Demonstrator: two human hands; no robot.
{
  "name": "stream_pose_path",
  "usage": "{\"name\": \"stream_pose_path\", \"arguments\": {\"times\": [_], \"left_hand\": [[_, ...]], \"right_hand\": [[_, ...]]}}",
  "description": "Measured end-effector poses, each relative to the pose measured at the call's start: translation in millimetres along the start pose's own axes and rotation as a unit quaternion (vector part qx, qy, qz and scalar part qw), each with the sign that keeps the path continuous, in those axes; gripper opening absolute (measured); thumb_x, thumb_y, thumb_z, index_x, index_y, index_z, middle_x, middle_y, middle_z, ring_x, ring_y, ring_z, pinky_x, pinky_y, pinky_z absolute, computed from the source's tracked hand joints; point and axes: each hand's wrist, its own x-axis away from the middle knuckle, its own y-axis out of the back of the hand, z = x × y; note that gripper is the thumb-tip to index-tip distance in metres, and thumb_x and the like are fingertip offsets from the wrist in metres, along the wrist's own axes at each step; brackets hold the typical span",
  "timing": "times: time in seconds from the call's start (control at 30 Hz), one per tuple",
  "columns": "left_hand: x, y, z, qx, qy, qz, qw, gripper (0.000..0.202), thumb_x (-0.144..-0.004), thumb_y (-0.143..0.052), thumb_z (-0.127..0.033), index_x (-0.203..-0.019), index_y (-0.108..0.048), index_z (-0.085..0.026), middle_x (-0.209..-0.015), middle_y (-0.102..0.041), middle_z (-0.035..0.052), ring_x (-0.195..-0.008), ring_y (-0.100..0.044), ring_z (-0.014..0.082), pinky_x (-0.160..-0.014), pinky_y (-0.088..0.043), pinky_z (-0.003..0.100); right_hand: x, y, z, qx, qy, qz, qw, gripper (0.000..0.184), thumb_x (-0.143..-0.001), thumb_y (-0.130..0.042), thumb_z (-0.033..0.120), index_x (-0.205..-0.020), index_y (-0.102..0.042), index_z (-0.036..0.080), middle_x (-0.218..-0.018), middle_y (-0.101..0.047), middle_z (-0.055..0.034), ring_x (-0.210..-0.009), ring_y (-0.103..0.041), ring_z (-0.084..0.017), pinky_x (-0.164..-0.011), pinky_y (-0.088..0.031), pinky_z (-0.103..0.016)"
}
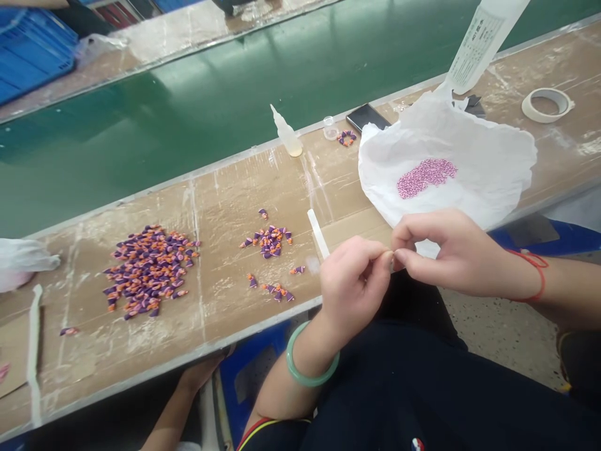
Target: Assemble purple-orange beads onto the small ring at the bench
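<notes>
My left hand and my right hand meet fingertip to fingertip over the near edge of the bench, each pinched shut on something too small to make out. Behind my right hand lies a crumpled white sheet with a patch of tiny pink beads. A thin white stick lies just beyond my left hand. Small purple and orange cone pieces sit in a big pile at left and a smaller cluster in the middle.
A small glue bottle, a little clear cup, a dark phone and a big white bottle stand along the bench's far edge by the green conveyor belt. A tape roll lies far right. Another person's hand shows below the bench.
</notes>
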Motion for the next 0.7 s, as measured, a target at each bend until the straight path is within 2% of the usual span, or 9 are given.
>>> {"name": "stream_pose_path", "arguments": {"times": [0.2,0.3,0.37,0.47,0.53,0.63,0.7], "left_hand": [[-1.9,6.3,1.9,0.030,0.048,0.020,0.998,0.018,-0.092,-0.059,-0.018,-0.074,-0.061,-0.019,-0.063,-0.059,-0.0017,-0.057,-0.051,0.0105,-0.057,-0.042,0.024],[2.5,13.0,7.9,0.112,0.120,0.018,0.986,0.015,-0.093,-0.060,-0.024,-0.080,-0.066,-0.019,-0.068,-0.064,0.0002,-0.058,-0.055,0.0108,-0.057,-0.044,0.024],[9.0,18.3,14.3,0.171,0.176,-0.014,0.969,0.011,-0.093,-0.063,-0.027,-0.088,-0.068,-0.020,-0.073,-0.068,0.0011,-0.056,-0.056,0.0095,-0.054,-0.046,0.022],[21.6,26.1,25.8,0.229,0.229,-0.067,0.944,0.008,-0.090,-0.068,-0.026,-0.090,-0.071,-0.020,-0.073,-0.069,0.0008,-0.051,-0.056,0.0071,-0.049,-0.046,0.019],[30.5,30.5,32.9,0.255,0.255,-0.080,0.929,0.009,-0.088,-0.071,-0.027,-0.086,-0.073,-0.018,-0.070,-0.069,0.0008,-0.051,-0.058,0.0073,-0.048,-0.048,0.017],[42.9,34.7,40.2,0.278,0.309,-0.075,0.906,0.013,-0.081,-0.078,-0.029,-0.085,-0.074,-0.017,-0.070,-0.071,0.0026,-0.052,-0.062,0.0093,-0.048,-0.051,0.018],[49.5,35.8,42.5,0.283,0.339,-0.058,0.895,0.016,-0.078,-0.080,-0.029,-0.084,-0.074,-0.016,-0.071,-0.071,0.0036,-0.053,-0.063,0.0108,-0.049,-0.053,0.019]], "right_hand": [[-6.0,-5.2,-4.0,-0.022,0.029,-0.004,0.999,0.013,-0.079,-0.054,0.010,-0.069,-0.056,0.018,-0.062,-0.059,0.0035,-0.057,-0.052,-0.009,-0.055,-0.042,-0.020],[-11.9,-6.8,-6.5,-0.032,0.050,0.019,0.998,0.013,-0.082,-0.053,0.010,-0.070,-0.054,0.017,-0.062,-0.058,0.0036,-0.057,-0.051,-0.008,-0.055,-0.041,-0.019],[-16.7,-6.5,-9.5,-0.022,0.061,0.042,0.997,0.015,-0.083,-0.052,0.012,-0.070,-0.052,0.018,-0.060,-0.055,0.0040,-0.055,-0.049,-0.007,-0.055,-0.040,-0.018],[-25.5,-4.4,-16.7,0.034,0.082,0.068,0.994,0.016,-0.086,-0.052,0.015,-0.070,-0.049,0.018,-0.058,-0.050,0.0048,-0.053,-0.043,-0.007,-0.053,-0.036,-0.018],[-32.4,-3.9,-22.8,0.097,0.104,0.096,0.985,0.018,-0.086,-0.051,0.016,-0.068,-0.047,0.018,-0.057,-0.045,0.0049,-0.052,-0.039,-0.007,-0.052,-0.031,-0.019],[-43.4,-7.0,-30.2,0.207,0.124,0.157,0.958,0.023,-0.086,-0.047,0.018,-0.064,-0.043,0.018,-0.055,-0.040,0.0038,-0.052,-0.033,-0.008,-0.053,-0.024,-0.022],[-50.2,-11.5,-32.1,0.276,0.113,0.192,0.935,0.024,-0.086,-0.047,0.020,-0.062,-0.043,0.018,-0.053,-0.038,0.0030,-0.052,-0.030,-0.009,-0.053,-0.020,-0.024]]}}
